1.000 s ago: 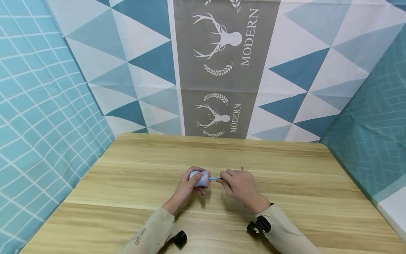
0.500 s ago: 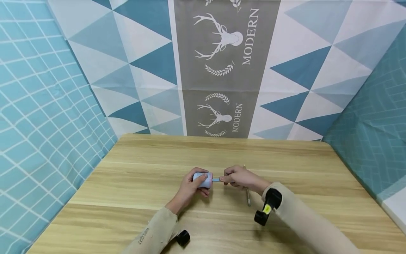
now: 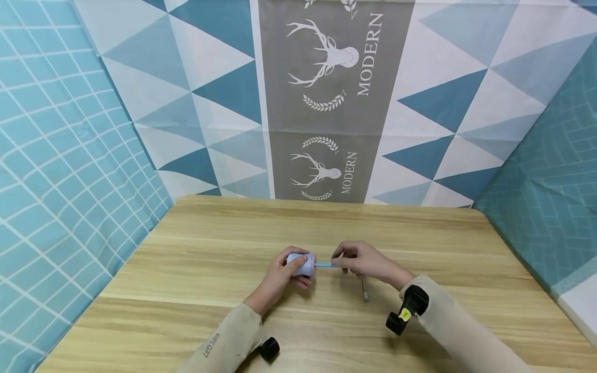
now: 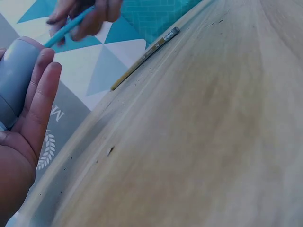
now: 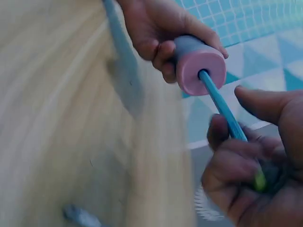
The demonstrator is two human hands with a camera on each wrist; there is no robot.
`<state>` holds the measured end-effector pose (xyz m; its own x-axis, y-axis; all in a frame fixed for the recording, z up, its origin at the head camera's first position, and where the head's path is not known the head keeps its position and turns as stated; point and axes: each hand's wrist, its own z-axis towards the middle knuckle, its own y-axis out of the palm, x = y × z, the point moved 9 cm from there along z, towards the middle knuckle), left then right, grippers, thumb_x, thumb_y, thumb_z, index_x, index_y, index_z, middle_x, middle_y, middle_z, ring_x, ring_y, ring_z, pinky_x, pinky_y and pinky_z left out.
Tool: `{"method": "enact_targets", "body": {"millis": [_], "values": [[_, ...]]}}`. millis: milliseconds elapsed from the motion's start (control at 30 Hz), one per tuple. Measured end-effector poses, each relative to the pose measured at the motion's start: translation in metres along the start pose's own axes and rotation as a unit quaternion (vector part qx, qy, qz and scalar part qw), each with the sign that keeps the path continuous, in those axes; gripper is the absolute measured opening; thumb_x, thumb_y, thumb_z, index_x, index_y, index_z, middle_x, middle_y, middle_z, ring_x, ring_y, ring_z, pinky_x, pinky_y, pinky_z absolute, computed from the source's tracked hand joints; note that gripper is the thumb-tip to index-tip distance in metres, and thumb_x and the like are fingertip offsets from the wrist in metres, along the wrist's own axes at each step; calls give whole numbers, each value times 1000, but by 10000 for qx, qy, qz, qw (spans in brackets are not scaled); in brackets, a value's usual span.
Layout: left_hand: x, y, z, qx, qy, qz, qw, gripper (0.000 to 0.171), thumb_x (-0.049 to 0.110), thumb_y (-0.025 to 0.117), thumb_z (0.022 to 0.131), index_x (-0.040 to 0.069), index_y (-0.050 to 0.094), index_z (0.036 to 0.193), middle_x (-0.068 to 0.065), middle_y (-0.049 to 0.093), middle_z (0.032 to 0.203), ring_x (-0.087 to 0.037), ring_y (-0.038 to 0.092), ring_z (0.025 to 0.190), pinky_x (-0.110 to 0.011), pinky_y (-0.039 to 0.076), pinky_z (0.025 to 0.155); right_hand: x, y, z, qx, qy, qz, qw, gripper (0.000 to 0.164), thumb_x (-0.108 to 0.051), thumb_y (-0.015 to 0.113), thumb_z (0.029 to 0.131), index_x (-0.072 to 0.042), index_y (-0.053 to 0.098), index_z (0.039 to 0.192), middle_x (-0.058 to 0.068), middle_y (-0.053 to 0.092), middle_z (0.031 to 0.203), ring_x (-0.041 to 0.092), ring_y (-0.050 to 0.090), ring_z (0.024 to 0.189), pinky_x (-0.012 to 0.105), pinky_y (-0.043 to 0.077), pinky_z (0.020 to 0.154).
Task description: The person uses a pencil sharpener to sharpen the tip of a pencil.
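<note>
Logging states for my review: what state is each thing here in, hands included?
Cylinder: held sideways.
Blue pencil: one end inserted into the cylinder's pink face.
Brown pencil: lying on the table, unheld.
Left hand: gripping the cylinder.
Right hand: curled around the blue pencil.

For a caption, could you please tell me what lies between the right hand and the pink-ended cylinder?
A blue stick runs from the right hand into the cylinder, as the right wrist view shows.
</note>
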<state>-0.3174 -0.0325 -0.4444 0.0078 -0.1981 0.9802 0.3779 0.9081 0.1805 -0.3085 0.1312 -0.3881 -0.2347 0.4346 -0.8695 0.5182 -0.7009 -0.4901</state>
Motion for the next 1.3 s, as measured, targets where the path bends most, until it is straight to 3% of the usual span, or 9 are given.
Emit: {"method": "enact_targets", "body": {"millis": [133,367,500,600,733,900,1000,1100,1300], "values": [[-3,-2,1,144,-184,-181,9996,38,22,58,101,-6,52,126,-20,61,97,-20,69,61,-32,61,57,-34,2,-12,571,-1594,-2333,9575,9,-11,68,95,-4,70,99,2,70,86,8,62,72,23,54,59],[-5,-1,0,190,-282,-424,9985,38,24,55,103,-4,50,127,-19,61,98,-19,68,61,-30,61,56,-55,33,-27,1179,-3375,-5795,7324,19,-13,41,108,-6,52,94,0,51,77,7,46,57,16,39,44],[-3,2,-2,53,-261,-404,9988,38,24,54,103,-6,48,126,-19,60,95,-19,68,61,-30,61,56,-60,43,-32,2062,-4136,-6122,6416,41,-24,23,112,-8,48,83,-1,42,65,6,35,46,15,28,38],[-3,4,-2,11,-227,-469,9986,35,24,54,103,-4,49,124,-18,59,95,-18,68,61,-29,61,56,-61,46,-33,2490,-4412,-6069,6124,41,-25,29,111,-8,45,77,-2,37,58,6,29,43,16,25,37],[-2,4,-2,-13,-153,-544,9984,34,22,53,104,-5,48,124,-17,60,97,-17,69,62,-29,61,57,-60,44,-24,2313,-4029,-5808,6684,43,-30,28,111,-10,44,76,-5,33,53,4,22,45,16,21,37],[-3,3,-2,12,-134,-465,9988,37,20,53,103,-8,44,126,-18,60,99,-18,70,63,-30,62,59,-50,29,-1,1212,-2366,-4041,8752,40,-34,50,105,-15,40,71,-12,29,54,0,24,47,15,20,41],[-3,2,-3,46,-148,-453,9989,33,19,54,102,-5,48,124,-19,59,100,-20,70,63,-31,62,59,-34,23,12,296,-922,-2201,9707,41,-29,60,101,-16,39,68,-10,31,55,2,27,46,18,23,42],[-2,3,-3,19,-98,-435,9990,30,17,56,101,-3,51,123,-20,59,100,-22,70,62,-32,62,58,-12,22,18,-517,662,-438,9955,43,-29,60,101,-14,39,66,-6,31,53,6,23,44,19,19,40],[0,4,-4,-156,-23,-295,9994,37,18,56,101,-7,47,127,-20,58,103,-22,70,63,-31,62,59,13,27,16,-1173,2036,829,9685,40,-33,57,102,-11,47,69,-4,28,52,8,17,42,21,14,38]]}}
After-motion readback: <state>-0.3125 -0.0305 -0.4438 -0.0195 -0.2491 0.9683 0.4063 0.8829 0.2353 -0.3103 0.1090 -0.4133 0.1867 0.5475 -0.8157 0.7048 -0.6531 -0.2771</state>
